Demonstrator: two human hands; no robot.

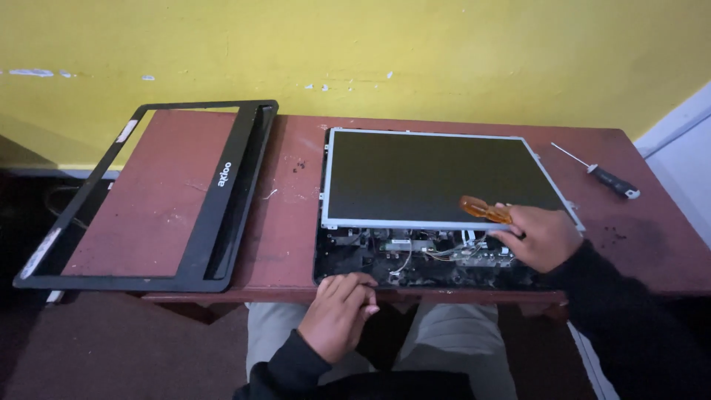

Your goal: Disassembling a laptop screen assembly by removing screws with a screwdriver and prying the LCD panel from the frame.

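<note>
Item: opened laptop lid assembly (pixel 415 259) lying at table (pixel 289 244) centre, bare screen panel (pixel 437 178) resting in it. Right hand (pixel 541 237), at 4 o'clock from the panel, is gripping an amber-handled screwdriver (pixel 485 210) over the exposed wiring. Left hand (pixel 341 311), at 6 o'clock, is resting curled on the near edge, holding nothing. Detached black bezel (pixel 215 215) lying at 9 o'clock; black-handled screwdriver (pixel 607 178) at 2 o'clock.

Bezel frame (pixel 200 215) lies left of the screen panel (pixel 437 178); spare screwdriver (pixel 607 176) right.
</note>
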